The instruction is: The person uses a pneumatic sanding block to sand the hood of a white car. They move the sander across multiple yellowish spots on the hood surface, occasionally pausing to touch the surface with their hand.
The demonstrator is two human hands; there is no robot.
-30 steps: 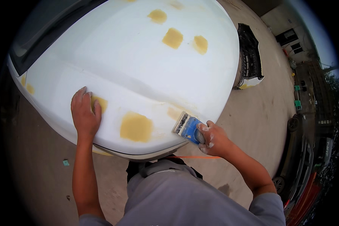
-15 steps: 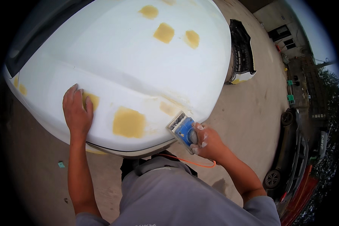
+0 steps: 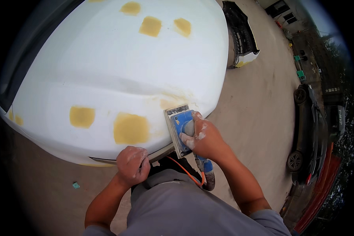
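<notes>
My right hand is wrapped over the rounded top of a blue power sander with a long rectangular pad. The sander sits at the near right edge of a white car hood, next to a smeared, pale yellow filler area. A dark ribbed hose and an orange line hang below the tool. My left hand, dusty and curled into a loose fist, is at the hood's near edge below a large yellow filler patch. Nothing shows in its fingers.
More yellow patches dot the hood. A detached black and white bumper lies on the concrete floor beyond it. A dark car is parked at the right. A small green object lies at lower left.
My left hand has left the hood's surface, come right and nearer my body, and curled up. The sander has shifted slightly left and turned more upright in view.
</notes>
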